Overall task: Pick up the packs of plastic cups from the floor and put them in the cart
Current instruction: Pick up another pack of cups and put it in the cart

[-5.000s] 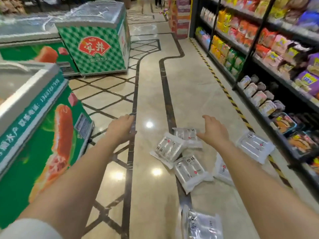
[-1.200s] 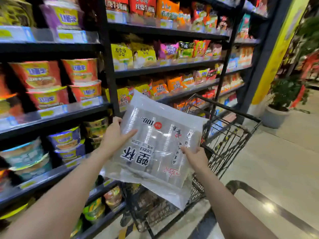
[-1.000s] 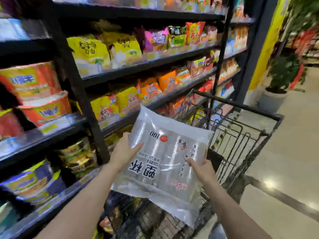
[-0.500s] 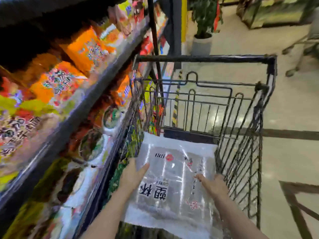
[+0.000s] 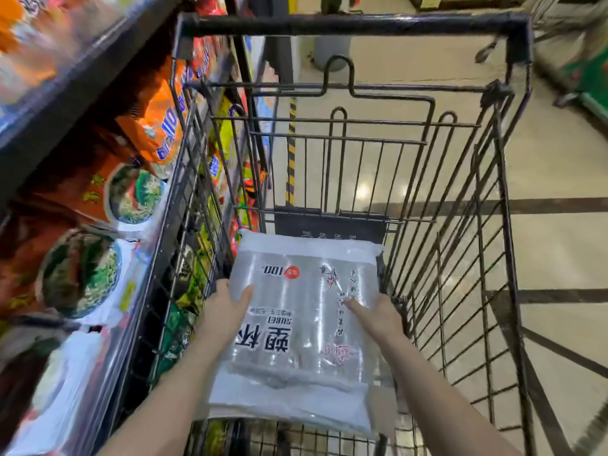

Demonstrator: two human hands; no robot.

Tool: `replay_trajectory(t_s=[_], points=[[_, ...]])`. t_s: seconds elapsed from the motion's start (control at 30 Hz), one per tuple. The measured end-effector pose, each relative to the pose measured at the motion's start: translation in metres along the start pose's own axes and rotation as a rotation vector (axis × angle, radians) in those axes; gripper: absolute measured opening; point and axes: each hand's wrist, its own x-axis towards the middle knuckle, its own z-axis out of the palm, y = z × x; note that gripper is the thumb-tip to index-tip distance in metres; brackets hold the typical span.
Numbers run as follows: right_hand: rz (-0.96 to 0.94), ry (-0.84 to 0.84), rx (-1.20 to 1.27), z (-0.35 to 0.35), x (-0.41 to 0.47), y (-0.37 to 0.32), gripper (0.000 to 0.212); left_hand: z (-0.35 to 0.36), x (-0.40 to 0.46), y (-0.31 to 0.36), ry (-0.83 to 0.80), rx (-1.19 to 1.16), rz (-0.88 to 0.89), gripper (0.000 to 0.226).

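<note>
Both hands grip one pack of plastic cups (image 5: 296, 327) low inside the cart (image 5: 355, 24): left hand (image 5: 227, 311) at its nine o'clock edge, right hand (image 5: 375, 315) at three. Its long axis runs six to twelve, so I judge it only needs lowering flat and releasing

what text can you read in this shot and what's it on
"100": upside down on the pack of plastic cups, beside a red round badge too small to read.
"SUBEI": upside down on the same pack, above two large Chinese characters, "塑杯".
Red seal and vertical line of small characters by the right hand: too small to read.
Left hand covers no print.
Snack bags on the shelf: blurred, unreadable.
Dark panel in the cart: too small.
</note>
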Motion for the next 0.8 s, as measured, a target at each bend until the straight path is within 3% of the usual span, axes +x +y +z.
replay_trajectory(t_s=[0.13,0.23,0.33,0.43,0.53,0.67,0.8], points=[[-0.023,0.013,-0.029,0.001,0.002,-0.003,0.087,-0.003,-0.001,0.003,-0.011,0.059,0.022,0.053],[-0.183,0.110,-0.134,-0.003,-0.001,-0.016,0.091,-0.015,-0.002,0.018,0.035,0.132,0.102,0.055],[-0.410,0.215,-0.445,-0.017,-0.011,-0.044,0.082,-0.035,0.000,0.040,0.094,0.242,0.269,0.055],[-0.640,0.218,-0.800,-0.042,-0.036,-0.081,0.081,-0.070,-0.010,0.064,0.149,0.417,0.402,0.056],[-0.803,0.211,-0.967,-0.068,-0.064,-0.112,0.078,-0.112,-0.037,0.078,0.237,0.577,0.465,0.059],[-0.943,0.192,-1.044,-0.103,-0.103,-0.146,0.072,-0.163,-0.102,0.080,0.297,0.674,0.354,0.065],[-1.168,0.138,-1.107,-0.125,-0.154,-0.166,0.074,-0.180,-0.201,0.074,0.404,0.709,0.110,0.071]])
